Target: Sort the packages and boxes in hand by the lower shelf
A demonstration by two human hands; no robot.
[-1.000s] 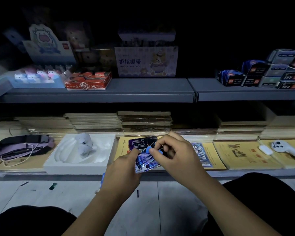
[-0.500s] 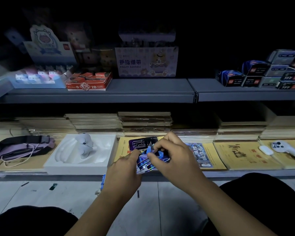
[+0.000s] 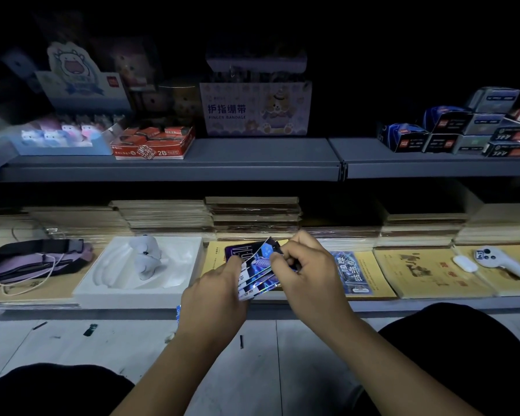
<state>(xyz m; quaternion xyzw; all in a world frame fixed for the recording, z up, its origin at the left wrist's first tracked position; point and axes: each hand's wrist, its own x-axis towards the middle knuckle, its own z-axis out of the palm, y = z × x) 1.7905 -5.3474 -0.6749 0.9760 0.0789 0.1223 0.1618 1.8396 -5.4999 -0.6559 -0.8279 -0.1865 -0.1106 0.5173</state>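
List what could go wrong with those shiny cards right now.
The left hand grips a loose fan of shiny cards while the right hand pinches one. The fan hangs over the shelf edge, so a slipped card would likely drop to the floor. Pinching might also crease the lifted card.

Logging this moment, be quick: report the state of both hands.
Left hand: closed, gripping a fan of shiny cards.
Right hand: closed, fingers pinching a card at the top of the same fan.
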